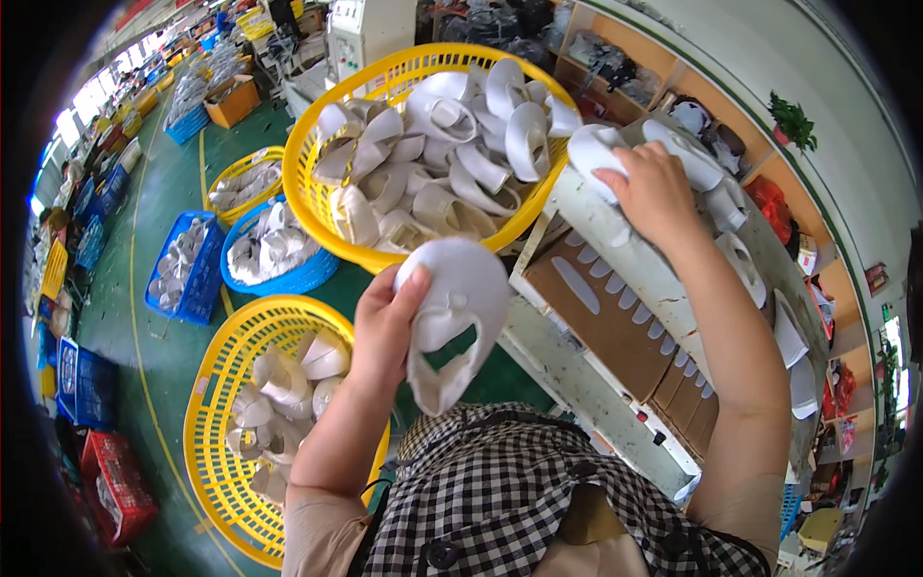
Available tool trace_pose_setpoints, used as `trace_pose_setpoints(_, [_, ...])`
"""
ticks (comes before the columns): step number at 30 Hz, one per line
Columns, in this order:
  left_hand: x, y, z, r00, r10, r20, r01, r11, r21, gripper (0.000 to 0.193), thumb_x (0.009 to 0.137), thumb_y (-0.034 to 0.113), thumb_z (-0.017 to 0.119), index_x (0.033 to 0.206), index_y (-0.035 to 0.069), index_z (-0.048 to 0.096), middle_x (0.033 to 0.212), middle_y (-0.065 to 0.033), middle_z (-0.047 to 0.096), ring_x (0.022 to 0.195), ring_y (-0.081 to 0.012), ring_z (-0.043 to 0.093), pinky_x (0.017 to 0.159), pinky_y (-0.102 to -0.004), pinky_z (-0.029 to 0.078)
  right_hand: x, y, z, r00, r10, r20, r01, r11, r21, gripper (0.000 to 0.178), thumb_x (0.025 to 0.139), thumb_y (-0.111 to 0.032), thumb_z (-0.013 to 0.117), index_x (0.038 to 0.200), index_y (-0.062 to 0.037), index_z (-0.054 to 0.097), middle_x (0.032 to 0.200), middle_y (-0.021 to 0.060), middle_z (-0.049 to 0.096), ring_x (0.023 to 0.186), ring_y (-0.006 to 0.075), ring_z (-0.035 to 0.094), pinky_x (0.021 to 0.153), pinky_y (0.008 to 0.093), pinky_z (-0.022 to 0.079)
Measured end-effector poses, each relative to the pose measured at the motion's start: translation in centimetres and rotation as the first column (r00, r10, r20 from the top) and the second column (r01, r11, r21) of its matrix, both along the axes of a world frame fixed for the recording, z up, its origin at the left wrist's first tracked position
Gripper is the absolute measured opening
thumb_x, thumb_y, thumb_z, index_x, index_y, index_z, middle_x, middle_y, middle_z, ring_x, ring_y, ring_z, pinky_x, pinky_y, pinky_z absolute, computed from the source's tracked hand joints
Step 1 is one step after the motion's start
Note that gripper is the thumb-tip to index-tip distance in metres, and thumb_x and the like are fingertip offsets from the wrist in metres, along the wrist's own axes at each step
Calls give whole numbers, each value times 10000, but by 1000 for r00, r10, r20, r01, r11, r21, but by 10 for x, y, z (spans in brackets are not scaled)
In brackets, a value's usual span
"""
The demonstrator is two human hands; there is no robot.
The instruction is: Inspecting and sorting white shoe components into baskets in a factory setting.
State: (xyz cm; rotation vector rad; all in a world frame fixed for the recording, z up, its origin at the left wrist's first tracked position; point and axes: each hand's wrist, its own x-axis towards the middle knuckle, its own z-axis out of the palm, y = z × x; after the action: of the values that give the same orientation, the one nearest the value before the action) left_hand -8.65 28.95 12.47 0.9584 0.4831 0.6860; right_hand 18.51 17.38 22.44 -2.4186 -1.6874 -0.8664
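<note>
My left hand (381, 327) grips a white shoe upper (460, 279) by its side, thumb on top, in front of my checked apron (500, 471). The upper hangs with its rounded toe upward, and its open part shows the green floor behind. Out to the right, my right hand (661, 197) is closed on another white shoe upper (593, 157) at the far end of the pale bench (615, 236); its thumb lies over the edge, while the other fingertips are partly hidden. More white uppers (740, 264) lie in a row along the bench's right side.
A large yellow basket (300, 178) heaped with white uppers stands ahead, left of the bench. Another yellow basket (199, 433) with uppers sits lower left, near my left elbow. Blue baskets (183, 288) stand beyond it. Brown cardboard (625, 370) with white insole-shaped pieces lies below the bench top.
</note>
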Motion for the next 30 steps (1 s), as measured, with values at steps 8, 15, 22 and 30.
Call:
trace_pose_setpoints(8, [19,-7,-23,990,-98,99,129,911,-391,417,911,352,425,1105,-12,484,984,-127,589,869,-196,604,763,-318,507,-87,-22,9,902,411,-134,-374,897,237,384,745,-348,624,979,-51,557,935,103,562,996,283,484,932,467,304])
trace_pose_setpoints(15, [43,-43,-38,939,-322,117,334,781,-529,515,914,447,338,1120,-11,456,1027,-129,567,919,-215,564,826,-335,453,-146,-88,-95,570,399,-718,-574,819,-1,383,734,-263,672,1011,-26,551,907,75,556,968,209,504,884,364,400])
trace_pose_setpoints(22, [47,-91,-66,770,-636,53,636,757,-146,435,791,103,534,1195,-15,422,1170,-125,488,1047,-197,501,905,-317,393,-132,-144,-147,-418,615,-668,306,788,534,543,855,-150,495,1326,-31,252,1180,106,474,1042,173,476,876,323,368])
trace_pose_setpoints(30, [64,-129,-78,852,-218,-477,498,620,607,200,783,93,612,935,4,516,941,-93,507,794,-192,574,701,-305,484,-132,-181,-159,-373,593,-713,510,773,377,453,891,-238,452,1279,-30,346,1165,95,503,1079,181,475,938,340,342])
